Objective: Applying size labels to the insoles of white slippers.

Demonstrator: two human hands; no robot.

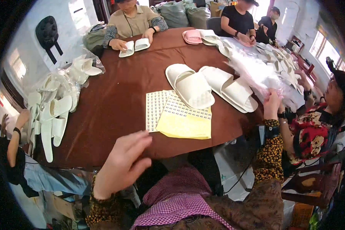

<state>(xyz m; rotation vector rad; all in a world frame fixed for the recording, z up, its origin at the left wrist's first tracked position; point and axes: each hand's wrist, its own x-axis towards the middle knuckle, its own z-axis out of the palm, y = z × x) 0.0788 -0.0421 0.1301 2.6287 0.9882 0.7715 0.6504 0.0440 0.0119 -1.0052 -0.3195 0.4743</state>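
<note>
My left hand (123, 161) hovers at the near edge of the brown table (119, 96), fingers apart, holding nothing. My right hand (272, 102) reaches to the right edge of the table and pinches a clear plastic bag (257, 74) from a heap. A pair of white slippers (209, 87) lies in front of me, the left one resting partly on sticker sheets (168, 109) that sit on yellow backing paper (184, 124).
Bagged white slippers (55, 105) pile up at the table's left edge. More white and pink slippers (203, 37) lie at the far side. Several people sit around the table; one opposite handles a slipper pair (134, 46), another sits close at my right (318, 122).
</note>
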